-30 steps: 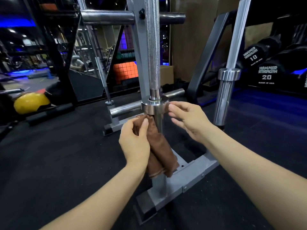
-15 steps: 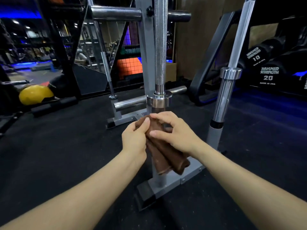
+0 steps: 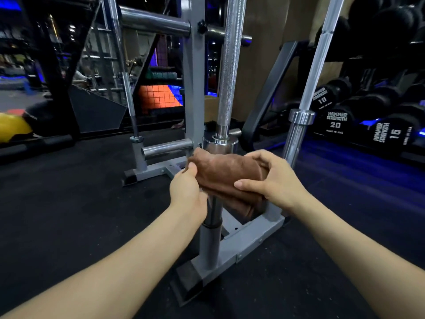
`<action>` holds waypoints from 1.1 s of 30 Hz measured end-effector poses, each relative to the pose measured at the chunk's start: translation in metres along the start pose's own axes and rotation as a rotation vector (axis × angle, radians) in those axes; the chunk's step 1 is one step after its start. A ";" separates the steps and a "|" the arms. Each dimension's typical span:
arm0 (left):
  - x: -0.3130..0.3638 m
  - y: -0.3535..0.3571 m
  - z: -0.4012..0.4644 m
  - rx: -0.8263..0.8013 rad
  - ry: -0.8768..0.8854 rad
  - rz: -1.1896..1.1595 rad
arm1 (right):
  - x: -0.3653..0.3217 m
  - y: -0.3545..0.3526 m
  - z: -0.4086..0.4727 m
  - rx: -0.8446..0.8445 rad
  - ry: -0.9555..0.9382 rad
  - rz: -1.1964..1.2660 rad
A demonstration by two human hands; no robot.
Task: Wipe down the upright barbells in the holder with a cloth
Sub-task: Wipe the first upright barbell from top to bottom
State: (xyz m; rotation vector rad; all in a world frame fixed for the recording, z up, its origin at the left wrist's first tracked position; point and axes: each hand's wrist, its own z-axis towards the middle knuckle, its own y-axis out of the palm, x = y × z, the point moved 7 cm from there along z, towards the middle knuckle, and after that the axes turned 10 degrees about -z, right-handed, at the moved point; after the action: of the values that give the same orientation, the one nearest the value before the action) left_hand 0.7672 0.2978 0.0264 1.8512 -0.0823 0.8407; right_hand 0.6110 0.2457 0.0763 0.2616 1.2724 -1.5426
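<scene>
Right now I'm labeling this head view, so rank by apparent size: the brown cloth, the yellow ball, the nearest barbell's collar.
1. brown cloth, largest, though nearest the camera.
2. and 3. yellow ball and barbell's collar: too close to rank; the ball is cut off by the frame edge.

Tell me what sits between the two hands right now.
In the head view, the brown cloth spans the gap: left hand pinches one end, right hand grips the other, with the center barbell's sleeve behind it.

We've just 1 head cam, looking fwd & down, close over the barbell holder.
</scene>
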 end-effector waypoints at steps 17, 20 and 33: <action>0.012 0.001 0.012 -0.263 0.255 0.430 | -0.021 0.006 0.015 0.721 0.088 -0.102; 0.010 0.000 0.014 -0.267 0.214 0.368 | -0.025 0.027 0.018 0.545 0.018 -0.136; 0.032 -0.022 0.040 -0.265 0.182 0.598 | -0.099 0.097 0.043 0.574 -0.548 -1.087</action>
State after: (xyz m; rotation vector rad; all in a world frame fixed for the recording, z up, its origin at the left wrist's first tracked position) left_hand 0.8206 0.2842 0.0193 1.5022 -0.6252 1.3332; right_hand 0.7480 0.2807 0.1083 -0.5744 0.4634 -2.6423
